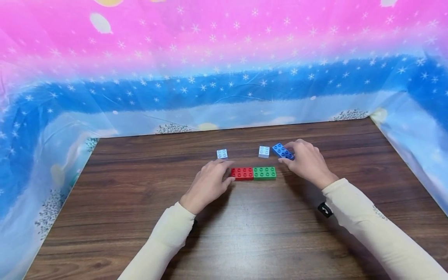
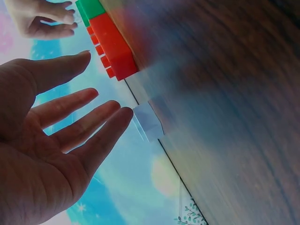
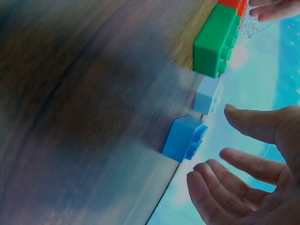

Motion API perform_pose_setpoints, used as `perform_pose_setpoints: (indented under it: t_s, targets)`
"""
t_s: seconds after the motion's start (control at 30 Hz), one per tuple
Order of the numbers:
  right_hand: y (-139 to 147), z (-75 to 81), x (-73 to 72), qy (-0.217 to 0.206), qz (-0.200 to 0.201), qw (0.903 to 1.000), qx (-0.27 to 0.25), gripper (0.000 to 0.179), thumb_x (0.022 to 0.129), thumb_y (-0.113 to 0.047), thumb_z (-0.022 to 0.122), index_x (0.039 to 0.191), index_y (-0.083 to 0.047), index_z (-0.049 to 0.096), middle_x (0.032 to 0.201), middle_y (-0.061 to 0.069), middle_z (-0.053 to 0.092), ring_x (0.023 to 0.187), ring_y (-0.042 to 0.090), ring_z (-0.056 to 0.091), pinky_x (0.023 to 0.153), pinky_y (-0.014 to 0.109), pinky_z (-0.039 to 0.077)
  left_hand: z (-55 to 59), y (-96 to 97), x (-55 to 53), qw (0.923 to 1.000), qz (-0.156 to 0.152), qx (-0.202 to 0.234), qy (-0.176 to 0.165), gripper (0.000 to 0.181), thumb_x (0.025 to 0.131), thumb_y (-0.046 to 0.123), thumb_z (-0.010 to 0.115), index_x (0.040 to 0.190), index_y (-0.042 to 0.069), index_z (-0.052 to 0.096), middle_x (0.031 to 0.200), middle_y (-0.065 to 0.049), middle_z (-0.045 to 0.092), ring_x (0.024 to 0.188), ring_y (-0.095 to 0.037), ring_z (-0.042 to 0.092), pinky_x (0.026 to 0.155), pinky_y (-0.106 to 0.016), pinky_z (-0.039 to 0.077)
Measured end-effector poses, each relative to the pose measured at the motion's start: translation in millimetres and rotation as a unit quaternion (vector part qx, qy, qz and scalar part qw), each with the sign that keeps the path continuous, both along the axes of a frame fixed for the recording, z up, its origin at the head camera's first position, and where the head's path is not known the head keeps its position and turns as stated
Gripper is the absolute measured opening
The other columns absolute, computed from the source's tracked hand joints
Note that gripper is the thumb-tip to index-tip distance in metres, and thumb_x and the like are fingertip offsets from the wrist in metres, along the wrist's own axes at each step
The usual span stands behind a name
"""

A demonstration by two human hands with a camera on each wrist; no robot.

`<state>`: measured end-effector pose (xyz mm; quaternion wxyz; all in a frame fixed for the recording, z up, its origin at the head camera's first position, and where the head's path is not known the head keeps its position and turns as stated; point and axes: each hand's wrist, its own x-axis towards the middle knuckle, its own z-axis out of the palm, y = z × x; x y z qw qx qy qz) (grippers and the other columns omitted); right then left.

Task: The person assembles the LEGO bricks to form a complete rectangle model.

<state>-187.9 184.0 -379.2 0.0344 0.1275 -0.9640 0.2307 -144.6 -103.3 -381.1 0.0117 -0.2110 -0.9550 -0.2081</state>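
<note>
A red brick (image 1: 242, 174) and a green brick (image 1: 264, 173) lie end to end on the wooden table. My left hand (image 1: 211, 180) hovers at the left end of the red brick, thumb and fingers spread; the left wrist view shows nothing between them. My right hand (image 1: 308, 161) is beside the blue brick (image 1: 282, 151), which lies at a slant. In the right wrist view its fingers (image 3: 206, 192) are parted, with a gap to the blue brick. One white brick (image 1: 264, 151) sits left of the blue one, and another white brick (image 1: 222, 154) is just beyond my left fingers.
The brown wooden table (image 1: 245, 233) ends at the back against a pink and blue cloth (image 1: 224, 89) with snowflakes. That cloth also hangs along the left and right sides. A black strap (image 1: 325, 210) shows at my right wrist.
</note>
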Motion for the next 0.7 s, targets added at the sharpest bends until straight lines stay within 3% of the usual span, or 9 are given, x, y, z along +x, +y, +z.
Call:
perform_pose_setpoints:
  t_s: [0.23, 0.53, 0.7]
  targets:
    - [3, -3.2, -4.5, -0.027, -0.03, 0.9992, 0.002, 0.05, 0.09, -0.025, 0.079, 0.126, 0.008, 0.065, 0.116, 0.026, 0.066, 0.098, 0.038, 0.064, 0.077, 0.055, 0.052, -0.2, -2.1, -0.8, 1.0, 0.0, 0.003, -0.003, 0.041, 0.094, 0.017, 0.075, 0.132, 0.004, 0.066, 0.121, -0.012, 0.068, 0.1, -0.027, 0.063, 0.082, -0.046, 0.053]
    - [2, -9.9, -8.5, -0.052, -0.033, 0.9981, 0.008, 0.047, 0.089, -0.027, 0.08, 0.117, 0.009, 0.067, 0.103, 0.022, 0.067, 0.078, 0.029, 0.058, 0.069, 0.045, 0.049, 0.2, -2.1, -0.4, 0.9999, 0.001, 0.004, -0.01, 0.044, 0.094, 0.018, 0.075, 0.134, 0.004, 0.064, 0.123, -0.012, 0.067, 0.104, -0.029, 0.063, 0.085, -0.047, 0.052]
    - [0, -14.7, -10.3, -0.053, -0.032, 0.9981, 0.005, 0.042, 0.09, -0.023, 0.079, 0.114, 0.01, 0.067, 0.1, 0.022, 0.068, 0.075, 0.027, 0.057, 0.067, 0.042, 0.048, -0.9, -2.8, 0.3, 0.9999, 0.004, 0.004, -0.015, 0.046, 0.094, 0.019, 0.075, 0.136, 0.004, 0.063, 0.123, -0.011, 0.066, 0.104, -0.027, 0.062, 0.084, -0.046, 0.053]
